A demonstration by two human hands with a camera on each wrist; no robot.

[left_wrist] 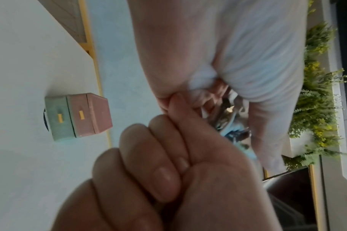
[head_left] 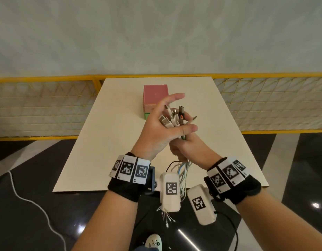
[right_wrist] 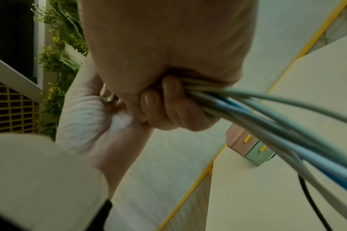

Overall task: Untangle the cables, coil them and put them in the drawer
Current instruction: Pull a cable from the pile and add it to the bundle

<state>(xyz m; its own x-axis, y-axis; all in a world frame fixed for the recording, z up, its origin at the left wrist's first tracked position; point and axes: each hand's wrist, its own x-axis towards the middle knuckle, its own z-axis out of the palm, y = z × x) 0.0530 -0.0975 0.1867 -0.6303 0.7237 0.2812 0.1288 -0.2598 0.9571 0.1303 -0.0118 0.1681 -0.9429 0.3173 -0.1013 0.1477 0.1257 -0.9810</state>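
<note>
I hold a bundle of several white, grey and blue cables upright over the near part of the white table. My right hand grips the bundle in a fist, fingers curled round the strands. The USB plugs stick up above that fist. My left hand lies against the plugs with index finger and thumb spread and straight. The loose ends hang down past the table's front edge. A small drawer box, pink above and green below with yellow handles, stands shut at the table's middle back.
A yellow-framed mesh fence runs behind and beside the table. The floor is dark and glossy, and a white cord trails across it at the left. Green plants line a wall off to the side.
</note>
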